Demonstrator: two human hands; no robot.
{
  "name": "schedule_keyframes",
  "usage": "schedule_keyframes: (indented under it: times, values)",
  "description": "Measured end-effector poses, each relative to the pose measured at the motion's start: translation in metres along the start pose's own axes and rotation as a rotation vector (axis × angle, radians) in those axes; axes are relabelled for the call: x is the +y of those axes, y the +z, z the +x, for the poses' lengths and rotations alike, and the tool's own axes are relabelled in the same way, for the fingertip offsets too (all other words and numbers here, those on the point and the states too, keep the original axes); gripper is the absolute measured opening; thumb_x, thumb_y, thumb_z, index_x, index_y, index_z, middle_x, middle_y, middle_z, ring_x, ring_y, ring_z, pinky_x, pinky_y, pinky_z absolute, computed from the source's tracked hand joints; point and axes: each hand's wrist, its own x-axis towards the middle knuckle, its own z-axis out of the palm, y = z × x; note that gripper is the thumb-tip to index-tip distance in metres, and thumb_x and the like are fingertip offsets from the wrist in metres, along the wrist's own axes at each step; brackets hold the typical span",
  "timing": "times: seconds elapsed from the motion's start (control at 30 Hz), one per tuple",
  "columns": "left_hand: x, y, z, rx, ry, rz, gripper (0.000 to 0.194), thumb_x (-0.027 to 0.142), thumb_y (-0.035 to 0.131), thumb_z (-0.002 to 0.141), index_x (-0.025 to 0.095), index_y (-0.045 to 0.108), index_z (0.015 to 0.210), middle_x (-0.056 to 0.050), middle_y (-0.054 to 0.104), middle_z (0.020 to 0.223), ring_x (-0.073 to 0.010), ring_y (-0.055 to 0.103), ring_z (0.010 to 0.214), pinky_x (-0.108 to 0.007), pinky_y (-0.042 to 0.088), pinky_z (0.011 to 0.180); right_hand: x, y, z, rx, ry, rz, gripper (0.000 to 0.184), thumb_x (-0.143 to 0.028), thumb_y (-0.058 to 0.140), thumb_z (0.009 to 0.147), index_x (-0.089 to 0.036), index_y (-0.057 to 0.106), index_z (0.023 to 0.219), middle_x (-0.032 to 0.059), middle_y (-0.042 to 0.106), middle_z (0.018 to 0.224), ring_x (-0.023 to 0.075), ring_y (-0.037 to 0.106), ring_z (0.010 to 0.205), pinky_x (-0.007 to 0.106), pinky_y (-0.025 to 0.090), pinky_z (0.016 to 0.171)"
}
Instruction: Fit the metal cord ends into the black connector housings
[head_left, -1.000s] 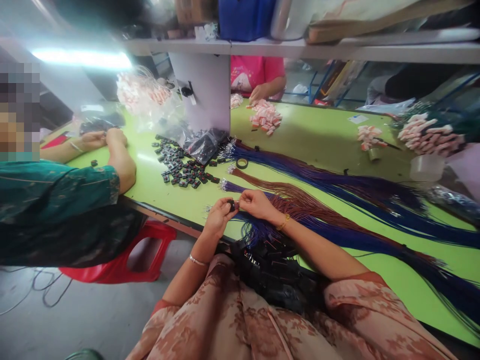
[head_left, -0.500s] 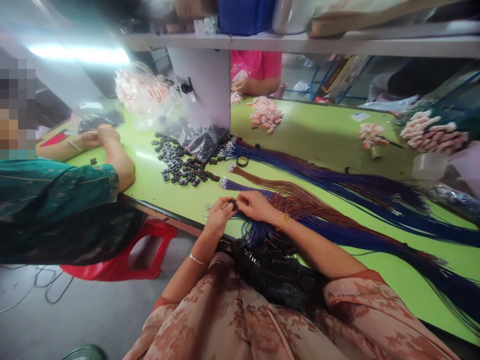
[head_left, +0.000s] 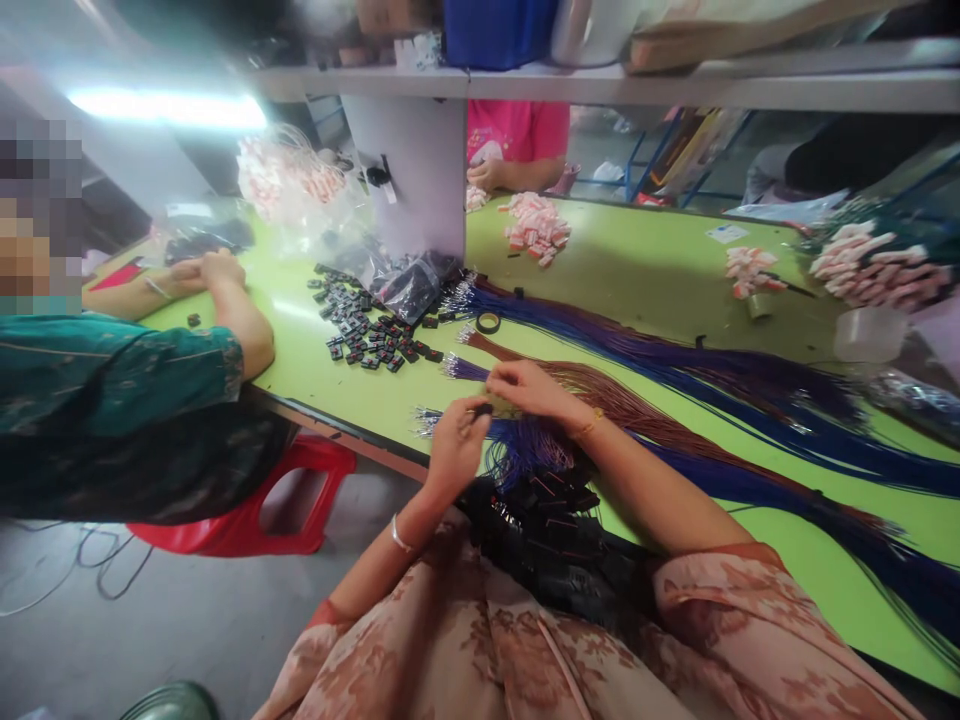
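Observation:
My left hand [head_left: 456, 448] is closed on a small black connector housing [head_left: 482, 410], pinched between thumb and fingers above the table edge. Up and to the right of it, my right hand [head_left: 531, 390] has its fingers curled together beside the tips of the purple wires [head_left: 469, 370]; whatever it grips is too small to make out. Blue wires [head_left: 525, 445] run beneath my right wrist, their metal-tipped ends [head_left: 426, 420] pointing left. On my lap and against the table edge lies a heap of black housings with wires [head_left: 555, 530].
Loose black housings [head_left: 367, 330] are scattered left of the wires. A roll of tape [head_left: 487, 322] lies by the brown wires [head_left: 600, 385]. Along the green table [head_left: 292, 350], a co-worker's hands [head_left: 214, 270] are at left. A shelf [head_left: 675, 88] crosses overhead.
My hands have come apart. The right moved up and right toward the purple wire tips, while the left shifted slightly right with the black connector housing in its fingers.

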Motion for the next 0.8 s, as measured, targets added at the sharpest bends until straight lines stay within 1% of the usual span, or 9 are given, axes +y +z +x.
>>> schedule_keyframes:
  times: [0.07,0.2,0.3,0.37,0.47,0.6,0.67,0.7,0.8]
  values:
    - [0.014,0.018,-0.017,-0.145,0.269,0.308,0.023,0.022,0.052,0.086,0.019,0.062,0.107,-0.010,0.065,0.104,-0.0193,0.059,0.101,-0.036,0.048,0.093,-0.006,-0.006,0.006,-0.045,0.006,0.008,0.023,-0.030,0.048,0.083,-0.014,0.060,0.074,-0.0005,0.058,0.067,0.0095,0.045,0.061,0.021,0.031,0.058]
    - [0.023,0.062,-0.042,-0.714,0.577,0.668,0.026,0.027,0.044,0.091,0.016,0.063,0.106,-0.011,0.065,0.096,-0.0194,0.062,0.090,-0.033,0.052,0.083,-0.019,0.014,0.013,-0.270,-0.053,-0.166,0.017,-0.030,0.057,0.080,-0.015,0.062,0.076,0.0011,0.061,0.070,0.0105,0.047,0.061,0.023,0.031,0.059]
    - [0.015,0.080,-0.050,-0.801,0.628,0.638,0.036,0.044,0.049,0.088,0.013,0.065,0.097,-0.015,0.066,0.092,-0.0241,0.063,0.090,-0.038,0.050,0.085,-0.022,0.036,0.012,-0.244,-0.037,-0.386,0.016,-0.031,0.064,0.077,-0.016,0.063,0.081,0.0062,0.064,0.081,0.0145,0.051,0.069,0.025,0.031,0.060]
    - [0.012,0.076,-0.050,-0.782,0.619,0.483,0.038,0.049,0.054,0.085,0.015,0.067,0.095,-0.015,0.067,0.093,-0.0261,0.061,0.095,-0.040,0.048,0.090,-0.019,0.046,0.009,-0.215,-0.031,-0.433,0.014,-0.030,0.063,0.078,-0.017,0.063,0.083,0.0069,0.065,0.084,0.0160,0.053,0.073,0.026,0.032,0.062]
    - [0.012,0.042,-0.033,-0.635,0.502,0.281,0.029,0.046,0.059,0.081,0.022,0.069,0.094,-0.011,0.067,0.092,-0.0271,0.058,0.101,-0.040,0.044,0.093,-0.013,0.052,0.004,-0.189,-0.035,-0.422,0.011,-0.028,0.057,0.083,-0.019,0.063,0.084,0.0050,0.065,0.087,0.0163,0.055,0.077,0.027,0.037,0.066]
    - [0.009,-0.034,0.028,-0.031,0.228,0.539,0.023,0.032,0.050,0.086,0.021,0.068,0.094,-0.013,0.062,0.098,-0.0303,0.050,0.109,-0.043,0.039,0.096,-0.014,0.056,-0.002,-0.152,-0.018,-0.466,0.016,-0.025,0.048,0.087,-0.019,0.063,0.088,0.0084,0.065,0.090,0.0199,0.057,0.081,0.030,0.039,0.068]
    - [0.001,-0.070,0.063,0.179,0.132,0.777,0.026,0.024,0.045,0.086,0.018,0.067,0.098,-0.016,0.059,0.104,-0.0315,0.048,0.110,-0.045,0.037,0.096,-0.016,0.058,-0.005,-0.149,-0.021,-0.524,0.019,-0.024,0.044,0.089,-0.018,0.063,0.090,0.0103,0.065,0.091,0.0209,0.057,0.081,0.030,0.037,0.065]
    - [-0.004,-0.084,0.078,0.205,0.105,0.888,0.027,0.020,0.043,0.086,0.017,0.067,0.097,-0.017,0.058,0.104,-0.0314,0.048,0.109,-0.045,0.037,0.095,-0.018,0.059,-0.005,-0.156,-0.029,-0.558,0.021,-0.024,0.043,0.090,-0.017,0.062,0.090,0.0107,0.064,0.091,0.0208,0.057,0.080,0.030,0.035,0.064]
    - [-0.018,-0.113,0.102,0.110,0.106,1.077,0.028,0.011,0.041,0.082,0.014,0.067,0.092,-0.017,0.057,0.105,-0.0282,0.050,0.102,-0.042,0.039,0.090,-0.021,0.059,-0.007,-0.160,-0.042,-0.625,0.025,-0.026,0.038,0.094,-0.018,0.061,0.093,0.0105,0.064,0.091,0.0201,0.057,0.079,0.029,0.031,0.062]
